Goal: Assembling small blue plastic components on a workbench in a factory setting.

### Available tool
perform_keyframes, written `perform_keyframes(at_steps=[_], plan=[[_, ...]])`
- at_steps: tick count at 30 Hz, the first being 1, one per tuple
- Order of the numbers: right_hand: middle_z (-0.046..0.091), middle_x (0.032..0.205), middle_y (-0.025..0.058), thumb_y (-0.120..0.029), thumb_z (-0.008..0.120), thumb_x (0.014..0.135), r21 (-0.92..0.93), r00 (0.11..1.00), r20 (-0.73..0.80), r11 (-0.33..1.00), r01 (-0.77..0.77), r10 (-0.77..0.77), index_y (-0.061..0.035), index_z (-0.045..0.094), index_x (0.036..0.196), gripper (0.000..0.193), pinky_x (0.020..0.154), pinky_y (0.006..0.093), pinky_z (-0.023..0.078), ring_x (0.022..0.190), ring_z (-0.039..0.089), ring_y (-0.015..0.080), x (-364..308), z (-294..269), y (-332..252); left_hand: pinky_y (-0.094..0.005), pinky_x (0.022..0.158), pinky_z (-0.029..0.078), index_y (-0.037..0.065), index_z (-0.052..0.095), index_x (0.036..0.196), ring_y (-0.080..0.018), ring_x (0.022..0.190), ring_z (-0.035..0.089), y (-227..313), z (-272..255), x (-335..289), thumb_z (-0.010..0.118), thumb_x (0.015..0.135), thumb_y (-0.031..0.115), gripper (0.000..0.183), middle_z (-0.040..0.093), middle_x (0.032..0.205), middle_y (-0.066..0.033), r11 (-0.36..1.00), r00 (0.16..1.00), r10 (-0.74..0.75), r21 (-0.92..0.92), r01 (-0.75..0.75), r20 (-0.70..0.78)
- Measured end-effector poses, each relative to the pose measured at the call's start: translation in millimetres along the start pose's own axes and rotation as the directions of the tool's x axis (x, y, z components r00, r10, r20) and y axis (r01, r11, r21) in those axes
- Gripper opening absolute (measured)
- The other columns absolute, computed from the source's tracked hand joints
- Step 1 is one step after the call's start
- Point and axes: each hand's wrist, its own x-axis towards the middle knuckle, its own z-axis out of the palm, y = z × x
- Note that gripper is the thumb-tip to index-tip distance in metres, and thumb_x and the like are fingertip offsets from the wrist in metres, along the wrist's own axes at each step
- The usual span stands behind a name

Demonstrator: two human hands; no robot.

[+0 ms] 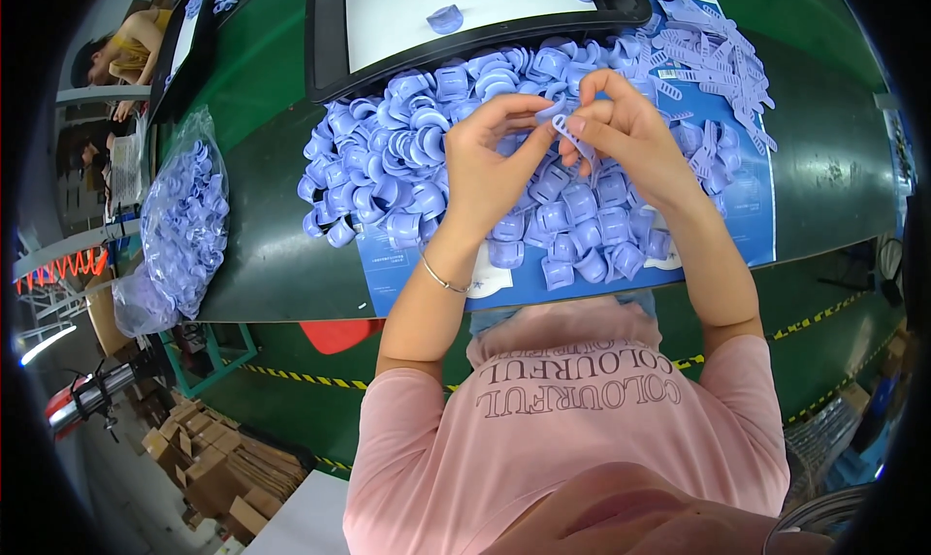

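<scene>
Above a heap of curved periwinkle plastic pieces (417,152), my two hands meet, fingertips close together. My left hand (488,162) pinches a small curved plastic piece (551,112) between thumb and fingers. A slotted plastic strap (580,144) of the same colour is gripped by my right hand (635,140), its upper end touching or very near the curved piece. Whether the two are joined, I cannot tell. More slotted straps (713,60) lie in a loose pile beyond my right hand.
Behind the heap stands a black-rimmed tray (328,41) with a white bottom and a few curved pieces. A blue printed sheet (388,274) lies under the heap on the dark green table (276,235). At left sits a clear bag (184,225) of similar pieces; another person (136,50) is beyond.
</scene>
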Motion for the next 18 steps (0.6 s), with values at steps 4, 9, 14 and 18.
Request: perform_keyframes(at_steps=[4, 9, 14, 18], plan=[[0.065, 0.077, 0.0072, -0.012, 0.058, 0.091, -0.010, 0.999, -0.028, 0.999, 0.030, -0.030, -0.0085, 0.043, 0.100, 0.018, 0.054, 0.0228, 0.046, 0.068, 0.062, 0.0126, 0.2, 1.3, -0.6, -0.0263, 0.078, 0.053, -0.003, 0.065, 0.097, -0.0152, 0.083, 0.066, -0.5, 0.0, 0.1, 0.069, 0.078, -0.004, 0.019, 0.067, 0.092, -0.0091, 1.000, 1.000, -0.007, 0.002, 0.007, 0.007], [0.064, 0.077, 0.0062, -0.011, 0.057, 0.091, -0.014, 0.999, -0.027, 0.999, 0.040, -0.040, -0.0091, 0.042, 0.099, 0.017, 0.054, 0.0231, 0.046, 0.068, 0.062, 0.0120, 0.3, -1.9, 0.8, -0.0260, 0.077, 0.053, -0.003, 0.066, 0.096, -0.0151, 0.083, 0.066, -0.3, -0.1, -0.3, 0.069, 0.077, -0.003, 0.019, 0.068, 0.091, -0.0090, 1.000, 1.000, -0.007, 0.018, 0.007, 0.015], [0.062, 0.075, 0.0047, -0.011, 0.056, 0.090, -0.023, 0.999, -0.053, 1.000, 0.005, -0.007, -0.0098, 0.042, 0.099, 0.016, 0.054, 0.0229, 0.046, 0.067, 0.060, 0.0113, 0.4, -2.1, -2.0, -0.0255, 0.075, 0.053, -0.001, 0.067, 0.096, -0.0147, 0.081, 0.066, -2.8, 0.4, 0.0, 0.070, 0.076, -0.001, 0.020, 0.069, 0.090, -0.0080, 0.997, 0.999, 0.033, 0.066, -0.033, 0.002], [0.061, 0.074, 0.0039, -0.011, 0.055, 0.091, -0.004, 0.998, -0.054, 1.000, 0.020, -0.020, -0.0101, 0.042, 0.099, 0.015, 0.055, 0.0228, 0.046, 0.066, 0.059, 0.0106, 1.5, -3.3, -0.4, -0.0252, 0.074, 0.053, 0.001, 0.068, 0.093, -0.0143, 0.079, 0.067, -1.8, 2.1, -0.8, 0.071, 0.075, 0.001, 0.019, 0.069, 0.088, -0.0071, 0.987, 0.998, 0.066, 0.146, -0.065, -0.006]])
